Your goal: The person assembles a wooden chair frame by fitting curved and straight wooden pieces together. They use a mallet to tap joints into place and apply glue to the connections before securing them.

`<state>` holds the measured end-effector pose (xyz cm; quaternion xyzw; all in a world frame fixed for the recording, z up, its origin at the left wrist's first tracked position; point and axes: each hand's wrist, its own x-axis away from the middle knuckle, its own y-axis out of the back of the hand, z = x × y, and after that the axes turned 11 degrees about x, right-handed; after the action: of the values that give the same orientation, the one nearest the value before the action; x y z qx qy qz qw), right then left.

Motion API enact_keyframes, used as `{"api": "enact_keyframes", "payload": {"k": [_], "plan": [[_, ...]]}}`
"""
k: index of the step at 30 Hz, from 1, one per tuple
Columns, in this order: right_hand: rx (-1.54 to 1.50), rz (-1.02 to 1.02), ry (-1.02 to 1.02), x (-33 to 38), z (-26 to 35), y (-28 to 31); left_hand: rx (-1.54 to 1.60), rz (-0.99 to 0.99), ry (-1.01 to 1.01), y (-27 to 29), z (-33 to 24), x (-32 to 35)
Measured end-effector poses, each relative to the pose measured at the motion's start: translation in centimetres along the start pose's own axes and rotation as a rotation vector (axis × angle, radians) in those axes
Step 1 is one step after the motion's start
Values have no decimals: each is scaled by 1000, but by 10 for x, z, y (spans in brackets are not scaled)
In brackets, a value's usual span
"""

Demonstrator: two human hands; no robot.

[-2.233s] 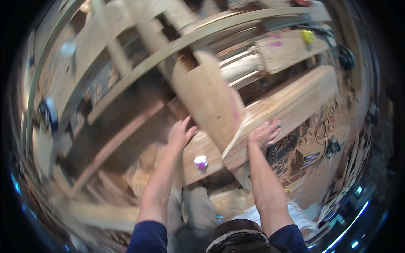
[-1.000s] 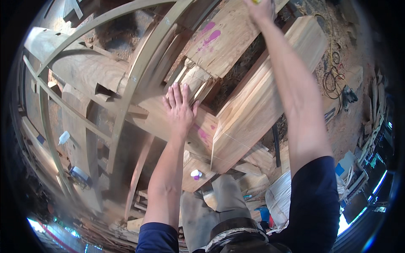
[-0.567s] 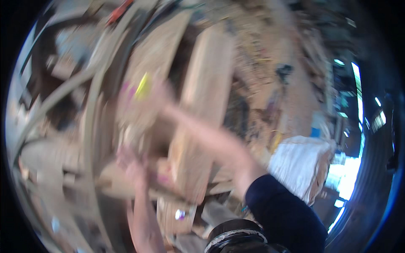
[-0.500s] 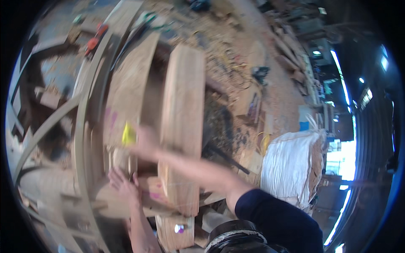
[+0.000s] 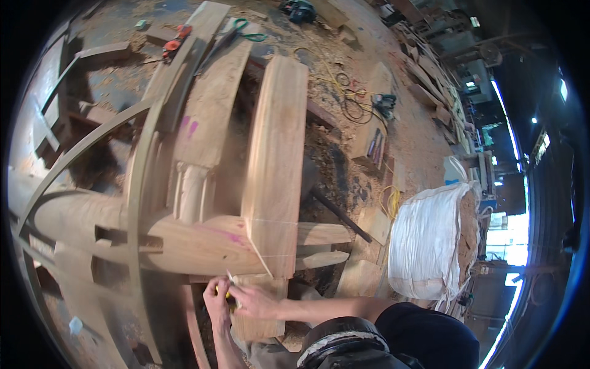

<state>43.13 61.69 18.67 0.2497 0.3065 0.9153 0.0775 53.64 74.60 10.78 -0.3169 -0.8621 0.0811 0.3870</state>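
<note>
My left hand (image 5: 216,301) and my right hand (image 5: 257,302) meet at the near side of a large timber beam (image 5: 203,251), fingers closed together. Between them shows a small yellow tool (image 5: 229,294), mostly covered by fingers. A thin, light, pointed piece sticks up from the fingers; I cannot tell whether it belongs to the tool. The beam lies crosswise, with slots cut in it and pink marks on it. Across it rests a squared timber (image 5: 276,166) with thin lines across its near part. A shaped timber with a carved tenon (image 5: 194,192) lies to its left.
A curved wooden frame (image 5: 139,184) stands at the left. Green-handled scissors (image 5: 246,31) and an orange-red tool (image 5: 176,43) lie on timbers at the far left. A white sack (image 5: 424,243) stands at the right. Cords (image 5: 353,101), sawdust and offcuts cover the floor.
My right hand has brought the yellow tool back from the carved timber toward me. My left hand has come off the beam near the tenon, and both hands now meet around the tool.
</note>
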Motion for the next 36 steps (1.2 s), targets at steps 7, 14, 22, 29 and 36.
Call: {"api": "enact_keyframes", "payload": {"k": [7, 14, 22, 29, 36], "plan": [[-182, 525, 232, 23, 48, -78, 58, 126, 314, 101, -13, 118], [-237, 661, 229, 38, 65, -93, 114, 220, 608, 148, 1, 181], [-341, 393, -314, -24, 6, -25, -75, 43, 466, 215, -24, 207], [195, 170, 34, -59, -47, 18, -702, -15, 231, 243, -57, 162], [809, -491, -58, -105, -157, 35, -1526, -205, -72, 238, -91, 107]]}}
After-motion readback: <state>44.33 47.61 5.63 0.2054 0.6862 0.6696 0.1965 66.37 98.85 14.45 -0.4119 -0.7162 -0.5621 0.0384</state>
